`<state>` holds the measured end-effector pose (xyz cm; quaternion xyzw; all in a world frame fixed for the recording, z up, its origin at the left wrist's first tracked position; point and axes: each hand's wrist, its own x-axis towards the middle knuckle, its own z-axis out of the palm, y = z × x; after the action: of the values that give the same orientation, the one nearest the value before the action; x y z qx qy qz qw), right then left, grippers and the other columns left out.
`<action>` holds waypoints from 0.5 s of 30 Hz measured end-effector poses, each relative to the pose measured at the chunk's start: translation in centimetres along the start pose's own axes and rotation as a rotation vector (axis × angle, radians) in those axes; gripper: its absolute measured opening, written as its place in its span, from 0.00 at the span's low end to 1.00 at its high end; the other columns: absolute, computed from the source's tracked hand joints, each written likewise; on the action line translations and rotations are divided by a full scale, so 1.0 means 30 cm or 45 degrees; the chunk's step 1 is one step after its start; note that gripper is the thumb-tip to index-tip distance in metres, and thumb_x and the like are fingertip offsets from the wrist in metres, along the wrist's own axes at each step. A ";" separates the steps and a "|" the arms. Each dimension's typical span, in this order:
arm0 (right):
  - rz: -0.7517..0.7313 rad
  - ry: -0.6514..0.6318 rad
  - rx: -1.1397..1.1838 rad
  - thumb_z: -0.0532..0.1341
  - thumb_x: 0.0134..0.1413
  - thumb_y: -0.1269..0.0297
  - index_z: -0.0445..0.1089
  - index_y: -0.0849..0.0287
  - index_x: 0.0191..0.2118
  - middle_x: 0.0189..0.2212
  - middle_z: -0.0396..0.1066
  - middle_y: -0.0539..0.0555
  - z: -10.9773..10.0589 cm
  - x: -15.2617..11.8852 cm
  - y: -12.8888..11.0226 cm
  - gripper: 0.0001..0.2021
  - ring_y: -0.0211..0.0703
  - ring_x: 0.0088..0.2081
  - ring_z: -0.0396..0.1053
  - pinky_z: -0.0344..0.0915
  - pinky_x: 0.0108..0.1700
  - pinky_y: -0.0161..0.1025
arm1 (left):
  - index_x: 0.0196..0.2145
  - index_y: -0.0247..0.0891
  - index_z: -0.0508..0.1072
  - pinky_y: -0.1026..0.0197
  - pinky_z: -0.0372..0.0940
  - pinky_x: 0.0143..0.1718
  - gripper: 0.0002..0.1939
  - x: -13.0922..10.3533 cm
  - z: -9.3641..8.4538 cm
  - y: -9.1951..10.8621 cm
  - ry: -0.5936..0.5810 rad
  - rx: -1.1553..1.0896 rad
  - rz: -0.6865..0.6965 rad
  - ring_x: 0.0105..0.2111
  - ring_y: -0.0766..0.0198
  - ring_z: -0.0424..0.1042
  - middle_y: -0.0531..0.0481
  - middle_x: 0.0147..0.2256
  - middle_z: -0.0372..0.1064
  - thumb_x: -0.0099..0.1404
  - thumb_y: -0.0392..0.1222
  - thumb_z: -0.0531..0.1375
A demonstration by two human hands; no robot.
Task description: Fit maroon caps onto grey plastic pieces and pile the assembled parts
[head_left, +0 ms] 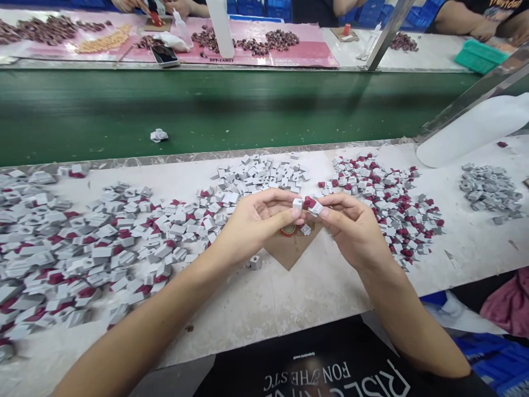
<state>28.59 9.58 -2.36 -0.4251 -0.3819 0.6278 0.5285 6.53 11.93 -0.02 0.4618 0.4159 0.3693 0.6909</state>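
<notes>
Between thumb and fingers, my left hand (pixel 264 220) pinches a small white block (pixel 297 204). A dark-red and grey plastic piece (pixel 313 205) is gripped by my right hand (pixel 351 226), its red end facing the block, very close to it. I cannot tell whether the two touch. Under the hands lies a brown cardboard square (pixel 288 258) with a red ring-shaped item (pixel 288 230) and a small white piece (pixel 306 229) on it. One loose grey block (pixel 255 262) rests on the table near my left wrist.
Heaps of red-and-grey pieces (pixel 95 248), white blocks (pixel 264 173), more red-and-grey parts (pixel 388 198) and grey parts (pixel 490 190) cover the table. Beyond runs a green conveyor belt (pixel 248 110) carrying one piece (pixel 159 135). A slanted white tube (pixel 475 132) stands right. Co-workers' hands (pixel 483 27) are across.
</notes>
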 end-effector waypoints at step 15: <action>0.015 -0.010 -0.182 0.87 0.49 0.54 0.89 0.52 0.38 0.38 0.90 0.56 -0.010 0.009 0.000 0.14 0.48 0.40 0.88 0.87 0.44 0.42 | 0.42 0.39 0.85 0.57 0.82 0.45 0.08 0.021 -0.015 0.027 -0.116 0.172 0.043 0.38 0.58 0.87 0.47 0.37 0.87 0.68 0.42 0.77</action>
<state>28.86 9.86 -2.49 -0.4614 -0.4254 0.6037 0.4916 6.25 12.88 0.51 0.5304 0.4002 0.3306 0.6702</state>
